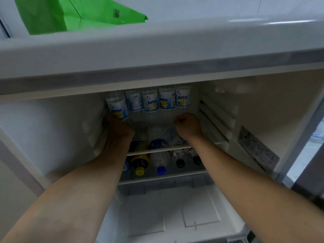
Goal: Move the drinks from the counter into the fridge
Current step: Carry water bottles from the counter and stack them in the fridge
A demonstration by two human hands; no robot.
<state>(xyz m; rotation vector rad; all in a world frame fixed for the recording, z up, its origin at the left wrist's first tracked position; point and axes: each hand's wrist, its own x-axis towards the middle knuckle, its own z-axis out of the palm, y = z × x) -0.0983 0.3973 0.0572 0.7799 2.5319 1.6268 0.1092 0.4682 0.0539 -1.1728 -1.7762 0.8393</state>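
Observation:
Both arms reach deep into the open fridge (245,120). Several clear bottles with blue-and-white labels stand in a row at the back of the upper shelf. My left hand (117,127) grips the base of the leftmost bottle (117,106), which sits slightly forward of the others. My right hand (188,124) is curled below the rightmost bottle (183,99), whose clear lower part is hard to see; whether the fingers hold it is unclear.
On the lower shelf (163,176) lie a yellow-capped bottle (140,160), a blue-capped bottle (160,161) and two dark-capped bottles (180,158). A drawer (168,207) sits below. A green bag (70,14) lies on the fridge top.

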